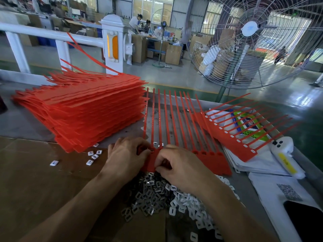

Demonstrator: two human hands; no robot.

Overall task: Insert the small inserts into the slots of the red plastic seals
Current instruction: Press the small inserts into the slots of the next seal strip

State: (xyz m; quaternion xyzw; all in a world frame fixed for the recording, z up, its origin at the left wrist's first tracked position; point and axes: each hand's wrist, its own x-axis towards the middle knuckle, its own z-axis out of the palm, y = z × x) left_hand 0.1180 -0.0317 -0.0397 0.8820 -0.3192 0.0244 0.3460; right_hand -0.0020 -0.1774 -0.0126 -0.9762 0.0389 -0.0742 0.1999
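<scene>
A red strip of joined plastic seals [208, 159] lies flat in front of me, its long tails pointing away. My left hand [125, 156] grips the strip's left end, thumb beside a slot that holds a small insert. My right hand [180, 165] pinches the strip's near edge just to the right; whether it holds an insert is hidden. A heap of small white and metal inserts [167, 196] lies under my wrists. A second red strip [232, 142] with white inserts in its slots lies to the right.
A tall stack of red seal strips [83, 110] stands at the left. Loose inserts [92, 156] lie on brown cardboard [35, 172]. White paper sheets [262, 165], a white device [286, 158] and a dark phone [307, 220] lie at the right. A large fan [251, 39] stands behind.
</scene>
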